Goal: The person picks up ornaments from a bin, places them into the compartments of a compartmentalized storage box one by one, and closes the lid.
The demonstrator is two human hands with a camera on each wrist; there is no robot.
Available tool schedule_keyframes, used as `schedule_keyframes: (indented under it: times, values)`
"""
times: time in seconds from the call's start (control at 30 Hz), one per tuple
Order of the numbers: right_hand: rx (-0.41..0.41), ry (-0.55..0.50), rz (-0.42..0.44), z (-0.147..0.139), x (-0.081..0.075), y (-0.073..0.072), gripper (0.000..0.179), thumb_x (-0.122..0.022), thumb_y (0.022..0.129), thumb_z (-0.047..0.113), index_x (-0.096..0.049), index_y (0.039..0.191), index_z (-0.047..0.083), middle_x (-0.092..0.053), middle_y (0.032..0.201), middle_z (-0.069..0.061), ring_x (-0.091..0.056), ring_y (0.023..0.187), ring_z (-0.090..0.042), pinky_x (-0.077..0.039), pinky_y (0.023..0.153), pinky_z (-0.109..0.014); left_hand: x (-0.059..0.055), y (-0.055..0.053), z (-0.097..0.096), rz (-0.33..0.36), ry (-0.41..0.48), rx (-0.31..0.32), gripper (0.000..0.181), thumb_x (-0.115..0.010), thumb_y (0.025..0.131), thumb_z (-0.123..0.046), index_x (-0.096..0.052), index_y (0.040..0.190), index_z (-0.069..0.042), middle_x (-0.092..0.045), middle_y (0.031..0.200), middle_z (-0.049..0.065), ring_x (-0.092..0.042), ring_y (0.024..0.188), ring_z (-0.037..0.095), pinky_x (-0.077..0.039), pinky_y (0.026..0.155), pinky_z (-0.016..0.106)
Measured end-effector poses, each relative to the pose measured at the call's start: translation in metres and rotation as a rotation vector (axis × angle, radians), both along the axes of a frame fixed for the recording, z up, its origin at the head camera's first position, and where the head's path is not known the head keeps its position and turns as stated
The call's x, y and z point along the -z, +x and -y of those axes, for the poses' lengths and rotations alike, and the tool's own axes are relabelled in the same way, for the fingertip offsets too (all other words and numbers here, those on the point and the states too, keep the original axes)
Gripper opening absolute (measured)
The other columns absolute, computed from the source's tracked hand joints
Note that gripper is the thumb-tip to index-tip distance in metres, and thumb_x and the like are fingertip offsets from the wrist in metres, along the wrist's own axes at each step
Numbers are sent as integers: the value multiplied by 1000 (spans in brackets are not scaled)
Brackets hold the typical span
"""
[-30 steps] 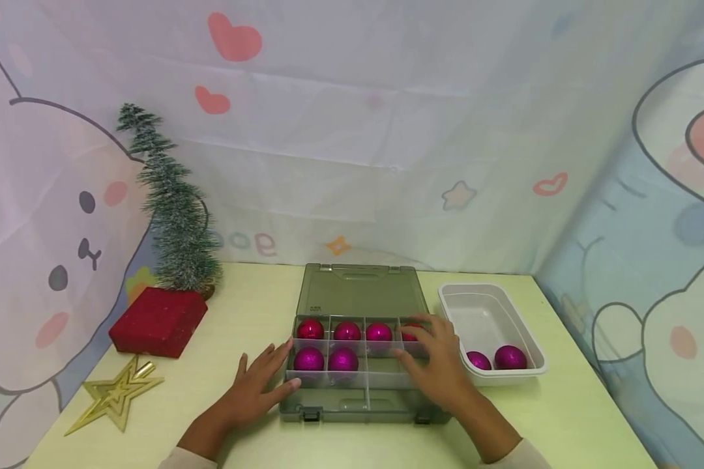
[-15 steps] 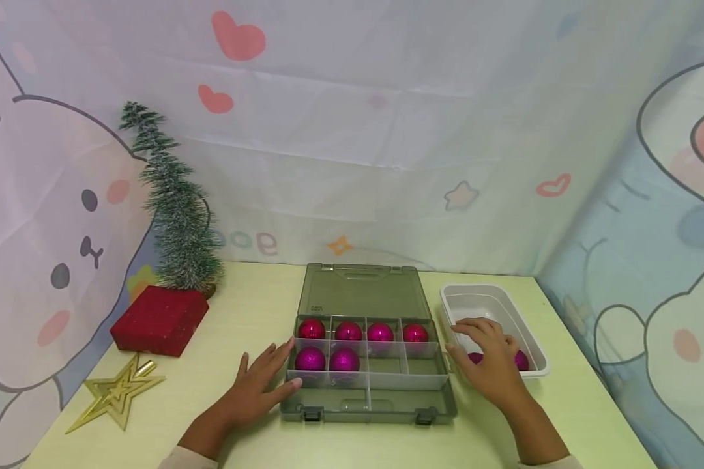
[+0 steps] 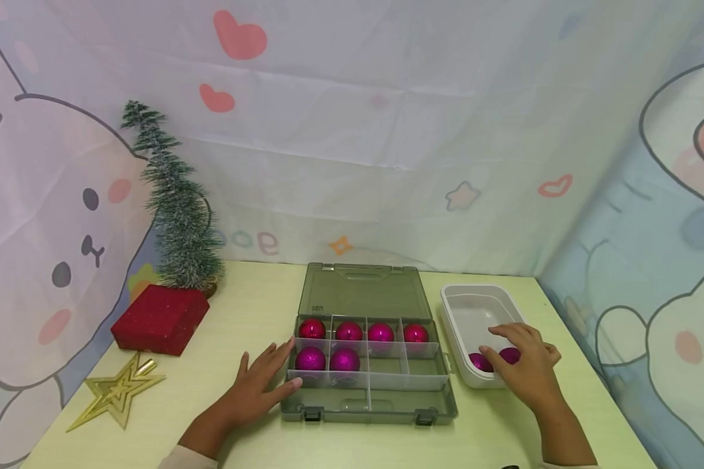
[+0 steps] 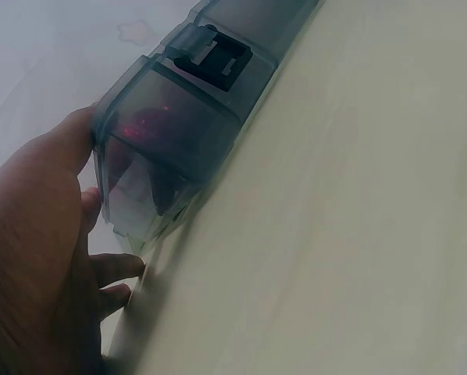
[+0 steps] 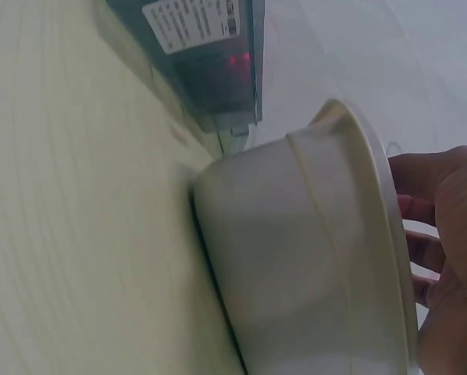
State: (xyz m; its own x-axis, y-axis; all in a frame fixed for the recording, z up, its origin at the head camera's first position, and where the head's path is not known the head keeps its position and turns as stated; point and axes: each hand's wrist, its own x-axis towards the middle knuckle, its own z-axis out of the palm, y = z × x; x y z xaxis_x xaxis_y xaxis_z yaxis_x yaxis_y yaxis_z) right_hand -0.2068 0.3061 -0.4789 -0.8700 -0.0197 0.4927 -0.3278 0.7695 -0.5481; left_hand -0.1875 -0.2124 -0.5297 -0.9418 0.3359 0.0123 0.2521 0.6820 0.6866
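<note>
Pale counter point(image 3: 258, 299) carries our things. Grey-green divided box point(image 3: 387, 363), lid folded back, at middle. White tub point(image 3: 475, 316) just right of it. Left hand point(image 3: 255, 387): fingers spread, nearly straight, touching box's left edge, gripping nothing. Right hand point(image 3: 528, 371) over tub, thumb and forefinger well apart; contact we cannot tell. Shiny balls point(image 3: 349, 330) fill box's back row; two glittery balls point(image 3: 310, 358) sit in middle row's left compartments; two purple balls point(image 3: 480, 362) in tub's near end.
</note>
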Motion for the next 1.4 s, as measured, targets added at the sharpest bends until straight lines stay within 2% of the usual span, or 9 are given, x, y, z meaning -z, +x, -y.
schedule_keyframes:
  times: [0.17,0.33,0.6,0.73,0.9,1.0,1.13,1.23,1.4]
  values:
    - [46,78,-15,-8,2,1,37,-89,89,17,-77,121,5,-74,128,-22,-52,132,-47,-23,98,-78,-3,0,0,8,0,1,83,-60,109,-52,-20,177,-26,-29,182,12,-15,170,49,16,123,85]
    - [100,99,-3,-20,3,4,37,-90,87,17,-78,120,4,-72,132,-23,-51,134,-49,-25,97,-81,-5,1,-1,17,4,3,83,-60,110,-51,-20,177,-24,-29,181,12,-15,170,50,17,123,84]
    - [162,108,70,-35,7,5,42,-91,87,21,-78,123,5,-58,148,-23,-46,139,-52,-34,95,-83,-4,1,-1,12,-7,-2,83,-60,109,-52,-20,177,-25,-30,181,13,-16,170,50,16,123,85]
    - [186,105,107,-39,8,4,45,-91,86,24,-77,124,3,-53,152,-28,-42,141,-59,-36,92,-87,-2,0,-1,9,-3,-3,83,-60,109,-52,-20,177,-25,-30,181,12,-15,170,50,16,122,85]
    - [205,63,184,-42,8,3,48,-90,86,26,-76,125,1,-43,159,-36,-34,146,-68,-35,91,-95,-2,0,-1,8,-5,2,83,-60,109,-52,-20,177,-24,-29,182,11,-16,170,49,15,122,85]
    - [206,41,240,-44,8,2,49,-89,88,28,-76,125,0,-41,160,-38,-33,146,-70,-35,95,-96,-3,1,-2,10,-1,0,83,-61,109,-52,-21,177,-25,-29,182,11,-15,170,49,16,122,85]
    - [188,6,324,-47,7,-1,52,-87,91,29,-74,128,-5,-37,161,-44,-31,147,-75,-34,109,-90,-3,1,-1,11,-1,0,83,-61,109,-52,-20,177,-25,-29,182,11,-15,170,49,16,123,85]
    - [177,-30,419,-49,5,-4,56,-84,95,31,-70,133,-6,-32,164,-44,-28,151,-73,-30,119,-84,-2,1,-1,6,-2,1,83,-60,109,-52,-20,177,-25,-29,182,11,-15,170,49,16,123,84]
    - [161,-61,550,-51,0,-8,62,-81,97,37,-67,139,-6,-35,164,-41,-31,154,-65,-31,124,-77,1,1,-2,0,6,-3,83,-60,109,-52,-21,177,-26,-30,182,10,-16,170,49,16,123,84]
